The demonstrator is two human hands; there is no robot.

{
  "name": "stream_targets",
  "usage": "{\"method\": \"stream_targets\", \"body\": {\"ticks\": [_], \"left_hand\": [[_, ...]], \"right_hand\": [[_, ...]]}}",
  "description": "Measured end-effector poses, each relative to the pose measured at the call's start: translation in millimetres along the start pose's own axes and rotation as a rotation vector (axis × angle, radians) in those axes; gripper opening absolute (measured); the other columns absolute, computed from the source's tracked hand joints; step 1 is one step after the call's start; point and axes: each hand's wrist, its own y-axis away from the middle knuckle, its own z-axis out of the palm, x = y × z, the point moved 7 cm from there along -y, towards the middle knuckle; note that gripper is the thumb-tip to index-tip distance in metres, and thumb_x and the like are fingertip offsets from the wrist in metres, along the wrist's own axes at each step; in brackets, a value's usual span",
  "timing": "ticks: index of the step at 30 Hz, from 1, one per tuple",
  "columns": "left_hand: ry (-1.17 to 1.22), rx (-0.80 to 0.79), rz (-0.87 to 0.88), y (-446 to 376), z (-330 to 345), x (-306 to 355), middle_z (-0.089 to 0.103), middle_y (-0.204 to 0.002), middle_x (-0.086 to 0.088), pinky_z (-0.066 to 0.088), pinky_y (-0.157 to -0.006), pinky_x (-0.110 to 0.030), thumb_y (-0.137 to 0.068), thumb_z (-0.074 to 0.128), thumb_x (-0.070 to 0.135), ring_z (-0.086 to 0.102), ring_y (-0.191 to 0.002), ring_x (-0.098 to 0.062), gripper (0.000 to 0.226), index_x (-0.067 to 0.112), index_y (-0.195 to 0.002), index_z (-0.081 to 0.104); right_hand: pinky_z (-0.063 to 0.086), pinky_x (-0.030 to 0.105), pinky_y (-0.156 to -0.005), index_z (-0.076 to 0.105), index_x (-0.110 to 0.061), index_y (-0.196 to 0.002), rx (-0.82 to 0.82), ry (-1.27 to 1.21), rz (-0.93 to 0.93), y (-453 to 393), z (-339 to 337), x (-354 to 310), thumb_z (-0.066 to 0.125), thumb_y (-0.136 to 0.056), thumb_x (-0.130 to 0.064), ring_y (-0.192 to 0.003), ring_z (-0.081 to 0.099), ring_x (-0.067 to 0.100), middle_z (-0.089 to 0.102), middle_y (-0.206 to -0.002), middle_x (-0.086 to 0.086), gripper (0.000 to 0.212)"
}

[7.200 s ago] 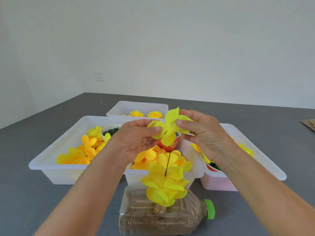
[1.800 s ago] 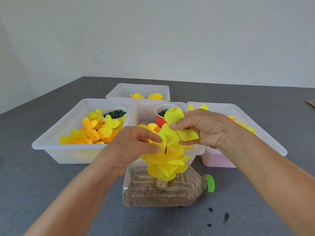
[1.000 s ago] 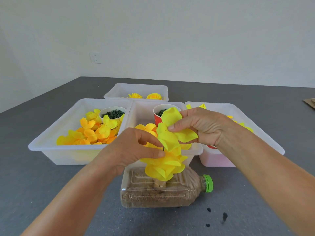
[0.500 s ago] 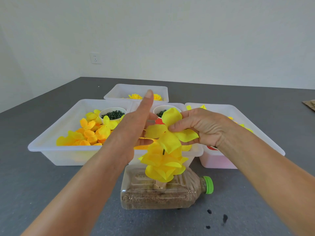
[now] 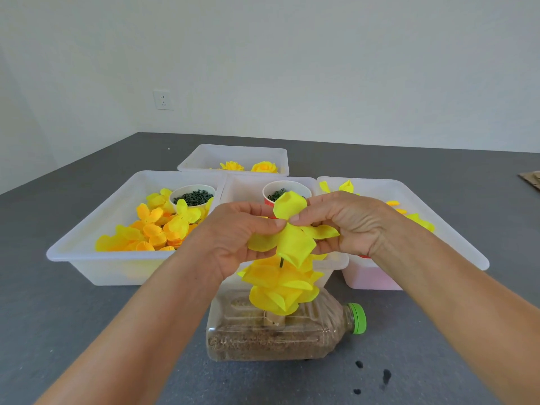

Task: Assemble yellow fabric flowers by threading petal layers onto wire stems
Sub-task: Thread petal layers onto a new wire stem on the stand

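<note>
Fingers (image 5: 274, 223) of both hands pinching petal layer (image 5: 295, 244) – hiding red cup (image 5: 270, 200), bottle (image 5: 280, 331) below

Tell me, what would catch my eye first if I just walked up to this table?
Both hands, left hand and right hand, pinch a bright yellow petal layer at the centre, just above a stack of petal layers already threaded on a wire stem. The stem stands on a plastic bottle lying on its side. Behind, white trays hold loose yellow petals.
</note>
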Motion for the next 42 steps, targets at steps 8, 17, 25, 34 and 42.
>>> {"method": "stream_targets", "body": {"ticks": [8,17,25,34,42], "left_hand": [[0.024,-0.066,0.026,3,0,6,0.072,-0.072,-0.006,0.057,-0.054,-0.028,-0.065,0.07,0.002,0.068,-0.061,-0.015,0.016,0.009,-0.08,0.068],[0.011,-0.08,0.028,4,0,6,0.072,-0.073,-0.007,0.056,-0.052,-0.027,-0.061,0.072,0.006,0.068,-0.06,-0.015,0.023,0.009,-0.084,0.068],[-0.016,-0.066,-0.009,1,1,3,0.071,-0.072,-0.007,0.056,-0.054,-0.028,-0.071,0.068,0.002,0.067,-0.063,-0.017,0.015,0.009,-0.084,0.066],[0.0,-0.067,-0.014,0,6,6,0.067,-0.07,-0.007,0.054,-0.054,-0.026,-0.082,0.059,-0.003,0.062,-0.058,-0.016,0.013,0.008,-0.084,0.066],[0.005,-0.085,-0.024,2,7,7,0.068,-0.066,-0.005,0.054,-0.05,-0.024,-0.083,0.057,-0.004,0.063,-0.054,-0.014,0.015,0.008,-0.084,0.067]], "right_hand": [[0.056,0.033,-0.07,0.068,-0.011,-0.086,-0.048,-0.035,-0.016,1,3,-2,0.064,-0.08,-0.001,-0.071,0.065,0.016,0.068,-0.077,0.004,0.012],[0.053,0.023,-0.052,0.067,-0.014,-0.076,-0.066,-0.01,-0.042,3,3,-6,0.064,-0.079,-0.002,-0.065,0.063,0.015,0.067,-0.074,0.003,0.013],[0.051,0.023,-0.048,0.065,-0.012,-0.076,-0.018,-0.068,0.007,0,2,1,0.064,-0.078,0.001,-0.057,0.064,0.013,0.067,-0.068,0.003,0.013],[0.052,0.024,-0.046,0.066,-0.01,-0.077,0.009,-0.158,0.055,0,4,7,0.064,-0.077,0.001,-0.052,0.065,0.014,0.068,-0.064,0.004,0.012],[0.051,0.023,-0.046,0.066,-0.011,-0.08,-0.023,-0.155,0.044,1,8,6,0.066,-0.076,-0.001,-0.055,0.065,0.014,0.068,-0.067,0.005,0.01]]}}
